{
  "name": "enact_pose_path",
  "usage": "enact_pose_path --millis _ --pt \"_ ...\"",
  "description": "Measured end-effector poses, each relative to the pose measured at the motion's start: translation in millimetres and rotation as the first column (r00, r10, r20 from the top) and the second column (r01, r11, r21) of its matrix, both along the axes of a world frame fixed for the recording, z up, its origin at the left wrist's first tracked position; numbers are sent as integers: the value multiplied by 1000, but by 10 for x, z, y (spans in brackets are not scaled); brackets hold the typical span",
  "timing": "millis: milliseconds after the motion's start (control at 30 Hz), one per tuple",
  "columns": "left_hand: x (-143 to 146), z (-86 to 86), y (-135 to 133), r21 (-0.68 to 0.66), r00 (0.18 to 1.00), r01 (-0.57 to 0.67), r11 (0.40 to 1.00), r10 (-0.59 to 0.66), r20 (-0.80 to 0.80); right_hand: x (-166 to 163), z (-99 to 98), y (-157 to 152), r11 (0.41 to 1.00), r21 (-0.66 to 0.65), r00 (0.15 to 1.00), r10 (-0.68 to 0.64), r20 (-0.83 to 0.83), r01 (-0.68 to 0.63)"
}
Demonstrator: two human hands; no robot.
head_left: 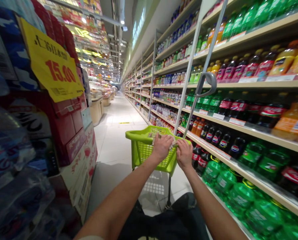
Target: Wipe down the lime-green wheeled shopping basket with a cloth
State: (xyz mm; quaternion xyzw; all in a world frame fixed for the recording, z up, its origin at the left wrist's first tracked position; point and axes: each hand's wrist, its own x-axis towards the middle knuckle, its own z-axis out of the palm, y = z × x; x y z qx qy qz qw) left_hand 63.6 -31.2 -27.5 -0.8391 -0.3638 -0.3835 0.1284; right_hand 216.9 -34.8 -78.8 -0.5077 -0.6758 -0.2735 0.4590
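Note:
A lime-green shopping basket [141, 146] on wheels stands in the aisle in front of me, with a long grey pull handle [204, 66] rising up to the right. My left hand [162, 146] and my right hand [184, 154] rest on its near rim, fingers curled. Between them they pinch a small crumpled piece of paper or cloth [173, 142]; I cannot make out what it is.
Shelves of soft-drink bottles [239, 106] run along the right, green bottles [226, 180] low down. Stacked red cartons [71, 133] with a yellow 15.00 price sign [54, 66] and wrapped water packs [11, 160] stand at the left. The tiled aisle floor [114, 133] stretches ahead.

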Motion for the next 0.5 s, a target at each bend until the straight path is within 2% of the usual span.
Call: enact_pose_path --millis 67,167,267,400,500 --pt "-102 9 23 -8 999 -23 1000 23 30 53 -3 18 1000 -8 1000 5 11 -5" --pt "-347 76 62 -99 975 -146 984 160 153 56 -9 28 1000 -17 999 -3 -34 3" --pt "-387 120 53 -176 941 -223 959 259 217 -40 -17 8 999 -5 993 -32 -117 32" --pt "-145 61 -28 -74 990 -97 993 104 93 -162 -39 -50 998 13 989 -63 -136 65" --pt "-154 23 -43 -33 998 -40 999 42 49 -177 -58 -83 997 23 994 -69 -89 71"
